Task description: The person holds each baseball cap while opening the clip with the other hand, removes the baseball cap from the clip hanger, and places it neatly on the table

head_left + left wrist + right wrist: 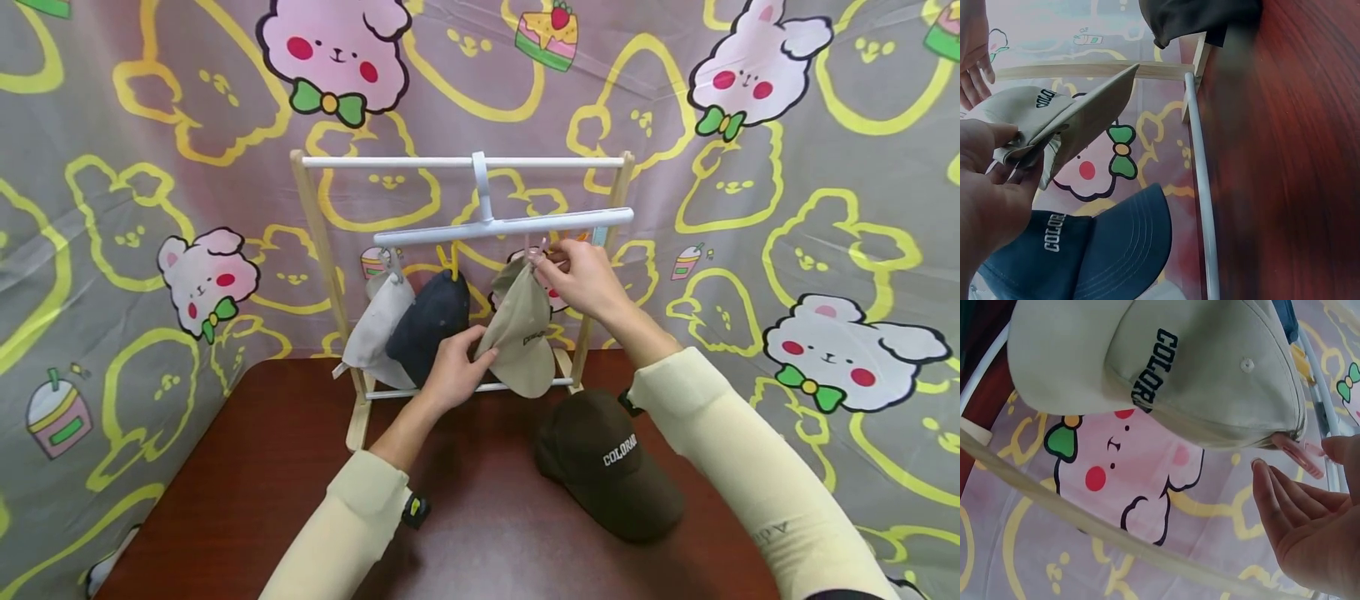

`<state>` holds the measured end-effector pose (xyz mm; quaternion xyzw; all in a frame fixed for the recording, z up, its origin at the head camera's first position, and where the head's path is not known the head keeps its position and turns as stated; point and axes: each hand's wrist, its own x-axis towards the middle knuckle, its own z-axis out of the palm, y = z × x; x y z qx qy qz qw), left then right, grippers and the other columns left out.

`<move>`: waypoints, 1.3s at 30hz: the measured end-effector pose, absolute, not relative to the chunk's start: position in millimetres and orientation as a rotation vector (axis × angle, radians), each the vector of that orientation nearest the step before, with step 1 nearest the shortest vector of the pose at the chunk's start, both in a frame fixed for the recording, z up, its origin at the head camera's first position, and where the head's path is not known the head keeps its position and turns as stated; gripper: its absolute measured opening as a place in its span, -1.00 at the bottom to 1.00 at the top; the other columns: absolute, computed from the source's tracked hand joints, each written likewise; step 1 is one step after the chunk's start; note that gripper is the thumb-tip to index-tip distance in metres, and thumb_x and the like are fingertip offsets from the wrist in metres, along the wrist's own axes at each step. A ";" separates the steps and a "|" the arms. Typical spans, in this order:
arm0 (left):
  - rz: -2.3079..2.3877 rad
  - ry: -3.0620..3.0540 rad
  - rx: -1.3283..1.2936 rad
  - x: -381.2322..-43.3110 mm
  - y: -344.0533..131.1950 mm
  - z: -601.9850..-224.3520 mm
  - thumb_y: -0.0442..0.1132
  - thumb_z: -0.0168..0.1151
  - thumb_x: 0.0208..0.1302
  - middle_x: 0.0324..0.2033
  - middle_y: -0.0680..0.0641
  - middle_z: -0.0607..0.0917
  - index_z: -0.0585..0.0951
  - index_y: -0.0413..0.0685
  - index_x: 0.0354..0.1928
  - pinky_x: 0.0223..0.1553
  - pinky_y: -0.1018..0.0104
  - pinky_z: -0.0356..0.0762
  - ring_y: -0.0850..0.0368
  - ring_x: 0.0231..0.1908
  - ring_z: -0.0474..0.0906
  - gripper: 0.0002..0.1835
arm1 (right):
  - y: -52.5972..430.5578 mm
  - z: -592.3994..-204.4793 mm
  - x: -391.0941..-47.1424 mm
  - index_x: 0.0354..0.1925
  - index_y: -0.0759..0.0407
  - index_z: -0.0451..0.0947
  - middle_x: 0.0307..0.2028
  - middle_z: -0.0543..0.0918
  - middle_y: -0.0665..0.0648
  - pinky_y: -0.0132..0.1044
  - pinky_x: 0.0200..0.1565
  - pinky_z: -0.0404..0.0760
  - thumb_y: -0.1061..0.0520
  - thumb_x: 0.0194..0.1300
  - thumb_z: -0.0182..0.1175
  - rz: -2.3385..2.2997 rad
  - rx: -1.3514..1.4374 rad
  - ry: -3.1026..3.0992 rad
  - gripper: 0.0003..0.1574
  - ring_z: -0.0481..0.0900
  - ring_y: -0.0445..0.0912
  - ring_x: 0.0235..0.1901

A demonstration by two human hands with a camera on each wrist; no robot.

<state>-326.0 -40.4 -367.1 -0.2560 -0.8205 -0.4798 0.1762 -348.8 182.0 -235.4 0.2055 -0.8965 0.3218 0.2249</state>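
Observation:
A beige cap (517, 325) with dark lettering hangs by its back edge from a pink clip (1300, 456) under the white hanger (502, 226). My left hand (457, 364) pinches the cap's edge near the brim, thumb on one side and fingers on the other. Beside the clip is my right hand (1304, 519), its thumb tip close to the clip and its fingers extended and apart from it. A navy cap (1047, 256) hangs left of the beige one from a yellow clip (452, 260). Further left, a whitish cap (381, 321) hangs from a grey clip (390, 265).
The hanger hooks over the top bar of a wooden rack (318, 225) with a low white rail (1202, 187). A dark brown cap (607, 467) lies on the reddish-brown table (480, 533), right of centre. A patterned cloth (735, 200) stands behind.

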 end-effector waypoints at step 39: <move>-1.298 -2.338 -0.721 -330.5 -41.6 -377.0 -0.31 0.29 0.38 -0.33 -0.05 0.72 0.65 -0.11 -0.15 -0.17 0.17 0.55 0.05 -0.26 0.62 -0.93 | 145.3 -236.2 -371.8 -0.84 0.05 0.38 -0.84 0.37 0.02 -0.18 -0.70 0.24 -0.20 0.37 0.19 0.643 0.307 -2.266 -0.29 0.28 -0.08 -0.78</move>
